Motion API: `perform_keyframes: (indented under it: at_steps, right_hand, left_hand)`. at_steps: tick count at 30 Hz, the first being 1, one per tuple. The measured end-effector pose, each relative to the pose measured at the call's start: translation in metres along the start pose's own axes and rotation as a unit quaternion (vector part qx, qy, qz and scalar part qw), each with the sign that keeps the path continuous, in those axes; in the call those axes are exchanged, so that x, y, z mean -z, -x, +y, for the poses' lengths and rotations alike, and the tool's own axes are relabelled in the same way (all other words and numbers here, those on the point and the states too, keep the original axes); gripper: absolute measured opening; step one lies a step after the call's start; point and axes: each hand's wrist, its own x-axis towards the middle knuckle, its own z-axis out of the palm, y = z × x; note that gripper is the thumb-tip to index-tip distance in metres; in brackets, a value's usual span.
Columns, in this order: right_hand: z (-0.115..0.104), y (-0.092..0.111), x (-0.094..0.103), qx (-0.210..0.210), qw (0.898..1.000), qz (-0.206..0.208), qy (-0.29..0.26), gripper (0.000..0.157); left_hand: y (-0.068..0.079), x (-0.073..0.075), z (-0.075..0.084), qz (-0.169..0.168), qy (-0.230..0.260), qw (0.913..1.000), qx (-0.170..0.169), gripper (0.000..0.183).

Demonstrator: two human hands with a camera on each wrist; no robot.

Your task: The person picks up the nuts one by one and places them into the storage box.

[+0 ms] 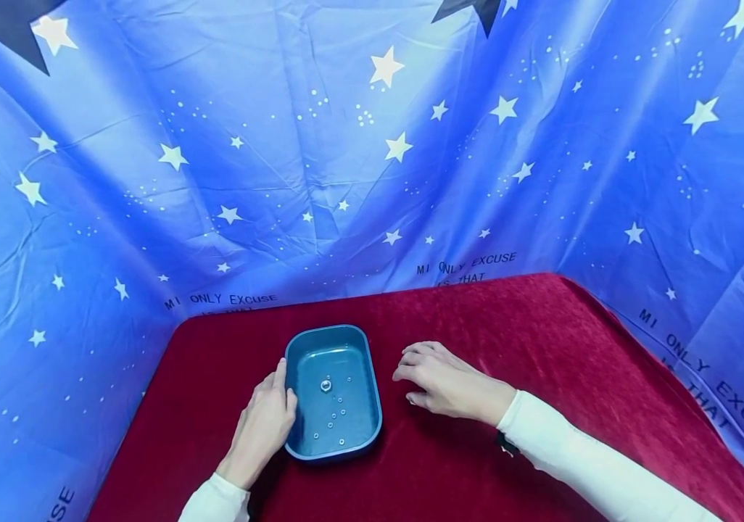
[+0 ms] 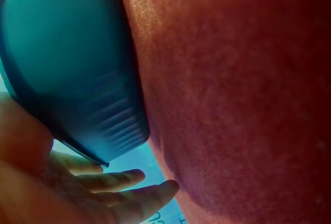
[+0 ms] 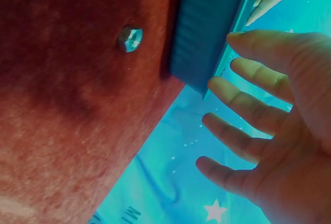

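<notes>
A blue-green rectangular tray (image 1: pixel 365 348) lies on the red cloth, with a nut-like shiny piece (image 1: pixel 325 386) and several tiny ring-like bits inside. Along the tray's left rim rests my left hand (image 1: pixel 264 420); in the left wrist view its fingers (image 2: pixel 139 203) extend loosely beside the tray wall. To the right of the tray, my right hand (image 1: pixel 447 383) hovers over the cloth with spread, slightly bent fingers, holding nothing. Below it, the right wrist view shows a shiny, faceted, nut-like piece (image 3: pixel 131 39) on the cloth, hidden from the head view.
Red velvety cloth (image 1: pixel 476 312) covers the table. Behind and around the table hangs a blue curtain (image 1: pixel 320 167) with white stars and lettering, close to its back and side edges.
</notes>
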Motion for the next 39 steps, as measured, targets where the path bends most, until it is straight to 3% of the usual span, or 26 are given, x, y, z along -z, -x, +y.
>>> perform_keyframes:
  at_steps: [10,32,39]
  right_hand:
    - [0.008,0.011,-0.010,-0.010,1.000,0.001,-0.006,0.027]
    - [0.013,0.016,-0.036,-0.007,1.000,0.004,-0.015,0.024]
    - [0.016,0.016,-0.044,-0.013,1.000,-0.015,-0.006,0.026]
  left_hand:
    - [0.000,0.000,-0.001,-0.006,0.000,1.0000,0.002,0.064]
    - [0.001,0.001,0.000,-0.002,-0.009,1.0000,0.001,0.063]
    - [0.000,-0.001,-0.001,0.002,-0.010,0.9999,-0.006,0.063]
